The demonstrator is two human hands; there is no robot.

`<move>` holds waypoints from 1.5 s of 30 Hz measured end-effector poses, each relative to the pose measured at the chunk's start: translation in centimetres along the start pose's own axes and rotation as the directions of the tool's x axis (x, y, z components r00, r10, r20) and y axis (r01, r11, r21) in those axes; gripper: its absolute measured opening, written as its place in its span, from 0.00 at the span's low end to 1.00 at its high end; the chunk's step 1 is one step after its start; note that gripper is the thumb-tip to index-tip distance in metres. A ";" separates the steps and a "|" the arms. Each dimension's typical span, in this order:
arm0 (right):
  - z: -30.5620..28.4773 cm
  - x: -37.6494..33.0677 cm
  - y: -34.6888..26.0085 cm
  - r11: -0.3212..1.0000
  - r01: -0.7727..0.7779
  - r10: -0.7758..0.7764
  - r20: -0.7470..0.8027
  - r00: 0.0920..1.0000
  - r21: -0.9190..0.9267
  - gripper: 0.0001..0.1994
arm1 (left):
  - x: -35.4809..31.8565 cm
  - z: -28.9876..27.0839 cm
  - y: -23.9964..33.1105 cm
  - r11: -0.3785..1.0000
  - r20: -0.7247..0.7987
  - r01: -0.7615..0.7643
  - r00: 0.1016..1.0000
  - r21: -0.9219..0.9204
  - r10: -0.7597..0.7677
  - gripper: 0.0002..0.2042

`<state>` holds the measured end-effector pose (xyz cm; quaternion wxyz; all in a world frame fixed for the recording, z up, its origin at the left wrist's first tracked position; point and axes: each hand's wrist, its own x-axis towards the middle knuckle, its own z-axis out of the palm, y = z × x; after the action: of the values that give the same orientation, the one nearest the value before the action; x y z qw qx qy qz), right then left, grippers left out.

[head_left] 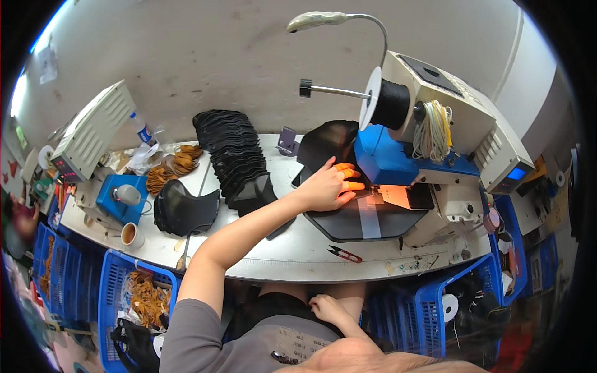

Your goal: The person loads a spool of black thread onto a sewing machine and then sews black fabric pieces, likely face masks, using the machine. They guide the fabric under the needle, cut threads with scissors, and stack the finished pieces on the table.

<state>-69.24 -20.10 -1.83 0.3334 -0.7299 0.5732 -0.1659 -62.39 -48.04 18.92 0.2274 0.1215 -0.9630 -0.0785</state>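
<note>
My left hand (328,188), with orange covers on several fingers, lies spread on a black sheet piece (336,225) at the sewing machine. Its fingertips reach close to the lit needle area beside the machine's blue head (380,155). A pale strip (369,217) crosses the black piece near these fingers. Another dark, shaped piece (329,140) stands or lies behind the hand; its lower part is partly hidden. My right hand (329,309) rests on my lap with its fingers curled in, and nothing shows in it.
Stacked black pieces (230,149) and a smaller pile (185,208) lie left. Red-handled thread snips (344,253) sit near the table's front edge. A cup (131,235) stands by a second machine (118,196). Blue baskets (107,292) flank my legs. A black thread spool (395,104) hangs above.
</note>
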 end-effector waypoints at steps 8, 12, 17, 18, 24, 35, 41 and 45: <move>7.4 2.1 6.9 0.882 -0.015 0.088 0.134 0.987 -0.471 0.18 | -0.1 0.1 -0.3 0.999 -0.014 0.003 1.000 0.041 -0.003 0.16; 6.8 4.4 7.8 0.814 -0.122 0.305 0.240 0.922 -0.568 0.22 | 0.1 -0.1 0.1 1.000 0.008 0.007 1.000 -0.010 -0.007 0.16; 4.4 4.6 4.5 0.853 0.072 0.196 0.445 0.874 -0.517 0.17 | -0.3 0.1 -0.2 1.000 0.015 0.025 1.000 -0.015 -0.025 0.16; 4.6 3.7 4.5 0.879 0.075 0.164 0.446 0.880 -0.471 0.16 | -0.4 0.3 -0.3 1.000 -0.006 0.020 1.000 -0.001 -0.020 0.16; 4.1 1.7 6.3 0.934 -0.136 0.233 0.276 0.933 -0.329 0.16 | -0.1 0.3 -0.4 1.000 0.004 0.017 1.000 0.000 -0.017 0.16; 5.2 6.0 7.5 0.824 0.081 0.221 0.450 0.865 -0.561 0.24 | 0.0 0.0 -0.2 0.999 0.050 0.023 0.999 -0.025 -0.022 0.17; 3.5 3.4 5.5 0.932 0.023 0.132 0.399 0.907 -0.361 0.21 | 0.0 0.0 0.0 0.999 0.050 0.032 0.998 -0.021 -0.031 0.16; 3.6 2.7 6.3 0.937 -0.044 0.185 0.388 0.903 -0.346 0.19 | -0.2 0.2 -0.3 1.000 0.036 0.022 0.999 -0.021 -0.021 0.16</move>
<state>-70.75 -22.34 -9.07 0.3300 -0.7582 0.5512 0.1110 -62.27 -48.20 18.56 0.2106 0.1281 -0.9646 -0.0936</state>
